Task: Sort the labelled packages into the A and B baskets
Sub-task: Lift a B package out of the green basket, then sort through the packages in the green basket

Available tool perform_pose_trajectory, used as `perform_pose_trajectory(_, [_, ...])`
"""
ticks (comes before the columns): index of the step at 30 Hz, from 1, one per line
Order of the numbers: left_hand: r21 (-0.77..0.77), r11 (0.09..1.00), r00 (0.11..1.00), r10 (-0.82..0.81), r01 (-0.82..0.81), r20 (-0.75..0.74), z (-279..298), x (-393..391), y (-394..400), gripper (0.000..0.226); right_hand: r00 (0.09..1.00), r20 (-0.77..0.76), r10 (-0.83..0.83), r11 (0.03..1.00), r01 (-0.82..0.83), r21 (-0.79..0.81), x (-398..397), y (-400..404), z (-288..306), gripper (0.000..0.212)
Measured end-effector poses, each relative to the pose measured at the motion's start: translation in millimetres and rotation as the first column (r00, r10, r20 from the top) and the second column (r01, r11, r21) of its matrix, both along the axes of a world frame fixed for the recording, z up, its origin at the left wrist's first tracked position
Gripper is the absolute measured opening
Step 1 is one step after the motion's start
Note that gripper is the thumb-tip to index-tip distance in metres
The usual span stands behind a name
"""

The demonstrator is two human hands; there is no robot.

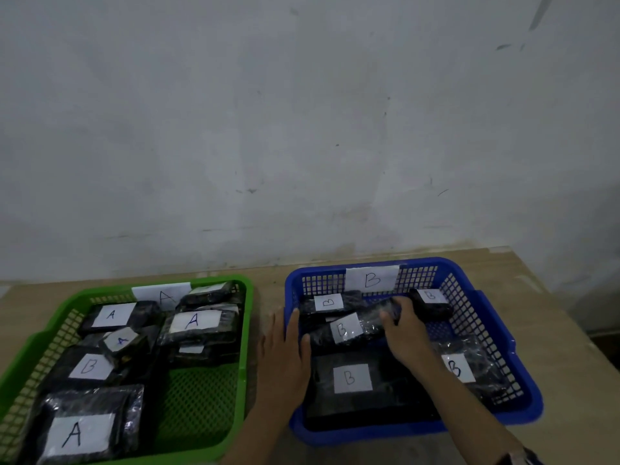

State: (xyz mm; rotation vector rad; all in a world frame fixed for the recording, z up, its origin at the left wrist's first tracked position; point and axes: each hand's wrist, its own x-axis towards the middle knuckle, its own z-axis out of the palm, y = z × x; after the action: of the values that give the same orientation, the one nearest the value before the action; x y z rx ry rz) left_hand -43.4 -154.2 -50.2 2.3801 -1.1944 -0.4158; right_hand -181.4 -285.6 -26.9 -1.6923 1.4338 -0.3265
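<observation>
The right hand (407, 330) curled its fingers over one end of a long B-labelled package (349, 328) lying inside the blue basket (483, 333). The left hand (285, 350) rested flat, fingers straight, on that basket's near-left rim. In the green basket (27, 350), one B package (88, 366) sat among A packages; the lower ones were partly buried.

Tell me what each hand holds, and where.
Right hand grips the right end of a B package in the blue basket. Left hand rests open on that basket's left rim, holding nothing.

Glossy plastic-wrapped packages (349, 330), paper labels (353, 378), plastic mesh baskets (476, 317).
</observation>
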Motion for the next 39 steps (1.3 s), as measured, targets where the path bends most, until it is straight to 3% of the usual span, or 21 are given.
perform_pose_trajectory(5, [-0.042, 0.999, 1.000, -0.008, 0.007, -0.025, -3.0, 0.3, -0.7, 0.049, 0.988, -0.151, 0.015, 0.997, -0.026, -0.074, 5.5, -3.7, -7.4, 0.037])
perform_pose_trajectory(9, [-0.035, 0.999, 0.999, -0.005, 0.003, -0.032, -3.7, 0.7, -1.5, 0.049, 0.843, -0.525, 0.112, 0.966, -0.217, -0.141, 4.6, -8.6, -13.1, 0.043])
perform_pose_trajectory(16, [-0.014, 1.000, 1.000, -0.015, 0.015, 0.000, -5.2, 2.3, -1.4, 0.050, 0.673, -0.698, 0.245, 0.924, -0.379, -0.041, 8.0, -4.5, -24.6, 0.053])
perform_pose_trajectory(18, [0.008, 0.999, 0.999, -0.033, 0.033, -0.004, -4.6, 3.6, -1.4, 0.054, 0.697, -0.678, 0.235, 0.910, -0.403, -0.098, 7.5, 0.0, -22.8, 0.055])
perform_pose_trajectory(20, [0.000, 0.999, 0.999, -0.050, 0.050, -0.012, -2.5, 4.8, 2.9, 0.074, 0.739, -0.638, 0.217, 0.898, -0.407, -0.166, 7.7, 7.9, -19.1, 0.053])
perform_pose_trajectory(24, [-0.135, 0.990, 0.999, -0.043, 0.039, -0.022, 6.5, 11.8, 26.0, 0.101, 0.769, -0.581, 0.268, 0.866, -0.456, -0.205, 12.3, 38.0, -14.5, 0.055])
perform_pose_trajectory(27, [-0.268, 0.963, 0.990, 0.017, 0.022, 0.141, 21.7, 24.2, 51.2, 0.070, 0.829, -0.463, 0.313, 0.866, -0.449, -0.219, 21.8, 61.9, -11.8, 0.054])
perform_pose_trajectory(29, [-0.345, 0.939, 0.985, 0.079, -0.021, 0.156, 26.9, 38.7, 72.0, 0.047, 0.880, -0.350, 0.322, 0.873, -0.419, -0.249, 33.1, 76.1, -8.8, 0.051])
perform_pose_trajectory(32, [-0.377, 0.923, 0.974, 0.148, -0.074, 0.171, 29.9, 65.8, 104.4, 0.041, 0.899, -0.245, 0.363, 0.861, -0.424, -0.281, 59.4, 101.1, -0.6, 0.052])
perform_pose_trajectory(36, [-0.312, 0.937, 0.948, 0.230, -0.155, 0.220, 31.2, 103.1, 148.1, 0.042, 0.876, -0.152, 0.458, 0.808, -0.481, -0.340, 97.5, 142.2, 5.6, 0.103])
perform_pose_trajectory(39, [-0.285, 0.933, 0.920, 0.295, -0.219, 0.259, 31.2, 130.4, 178.4, 0.041, 0.873, -0.103, 0.477, 0.790, -0.478, -0.384, 122.9, 171.9, 0.5, 0.109])
